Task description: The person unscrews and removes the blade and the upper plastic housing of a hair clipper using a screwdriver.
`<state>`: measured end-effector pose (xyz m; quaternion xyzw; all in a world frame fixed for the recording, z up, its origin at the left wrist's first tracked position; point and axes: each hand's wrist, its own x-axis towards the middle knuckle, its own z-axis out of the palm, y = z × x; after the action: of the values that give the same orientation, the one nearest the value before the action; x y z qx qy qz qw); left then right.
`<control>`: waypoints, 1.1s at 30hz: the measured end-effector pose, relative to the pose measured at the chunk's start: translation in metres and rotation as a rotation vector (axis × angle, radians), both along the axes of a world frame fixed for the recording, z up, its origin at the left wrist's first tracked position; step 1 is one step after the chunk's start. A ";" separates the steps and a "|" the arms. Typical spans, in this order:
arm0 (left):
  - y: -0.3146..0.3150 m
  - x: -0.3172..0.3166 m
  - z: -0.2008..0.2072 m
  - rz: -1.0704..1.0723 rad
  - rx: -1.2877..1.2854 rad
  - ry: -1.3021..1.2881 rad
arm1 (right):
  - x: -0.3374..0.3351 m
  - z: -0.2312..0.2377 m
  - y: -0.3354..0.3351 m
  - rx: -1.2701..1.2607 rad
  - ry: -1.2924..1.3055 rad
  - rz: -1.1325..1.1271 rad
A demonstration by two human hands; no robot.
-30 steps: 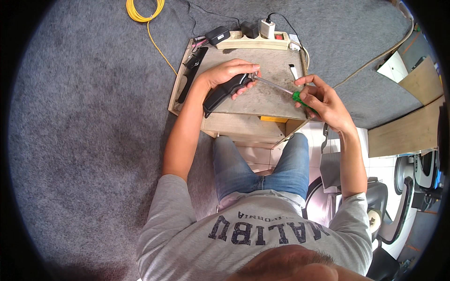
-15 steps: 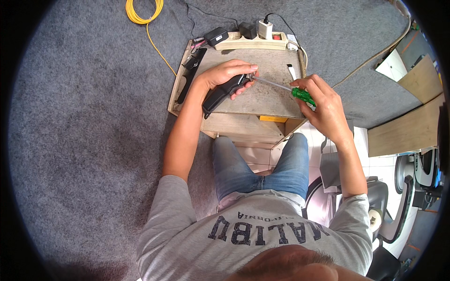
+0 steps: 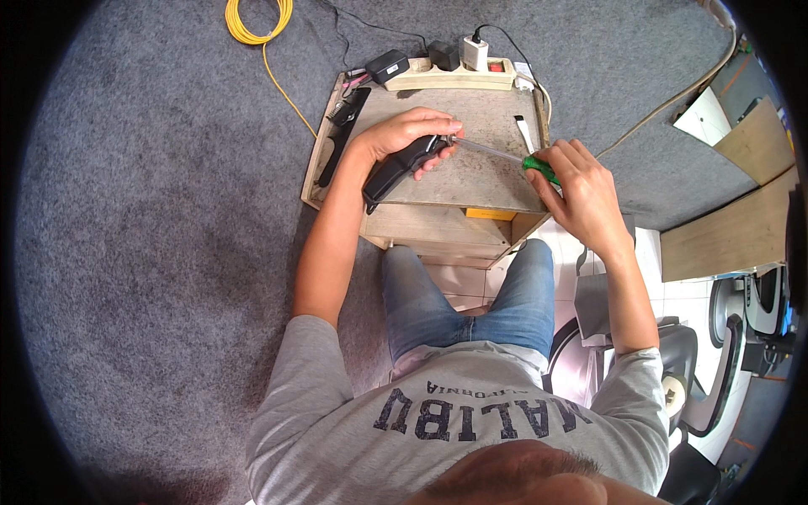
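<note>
My left hand (image 3: pixel 402 131) is wrapped round a black hair clipper (image 3: pixel 396 175), tilted with its head end toward the upper right. A screwdriver (image 3: pixel 537 167) with a green handle sits in my right hand (image 3: pixel 582 192), fingers closed round the handle. Its thin metal shaft runs left, and the tip meets the clipper's head end beside my left fingertips. Whether the tip sits in a screw is too small to tell. Both hands are above a small wooden table (image 3: pixel 492 187). Near the shaft lies a small white brush (image 3: pixel 523 130) with dark bristles.
A long black strip (image 3: pixel 343 143), perhaps a comb, lies along the table's left rim. At the far edge stands a power strip (image 3: pixel 450 77) with adapters (image 3: pixel 388 66) and cables. Inside the shelf below is a yellow box (image 3: pixel 491 214). A yellow cable coil (image 3: pixel 259 18) rests on the carpet.
My right hand has turned the screwdriver's handle, its fingers now covering more of the green grip. The left hand and the clipper stay where they were.
</note>
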<state>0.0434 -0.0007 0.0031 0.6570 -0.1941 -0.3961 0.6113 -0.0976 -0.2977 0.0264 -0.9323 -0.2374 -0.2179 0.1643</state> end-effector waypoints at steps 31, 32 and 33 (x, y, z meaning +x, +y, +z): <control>0.000 -0.001 0.001 -0.010 -0.010 -0.003 | -0.001 -0.012 -0.001 0.067 0.053 0.013; 0.000 -0.001 0.001 -0.004 -0.003 -0.004 | -0.002 -0.011 0.002 0.101 0.039 -0.005; 0.000 -0.001 0.002 -0.005 -0.003 -0.004 | -0.003 -0.011 0.003 0.135 0.026 -0.025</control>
<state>0.0420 -0.0006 0.0047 0.6563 -0.1978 -0.3961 0.6110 -0.1002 -0.2949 0.0154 -0.9248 -0.2081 -0.2232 0.2270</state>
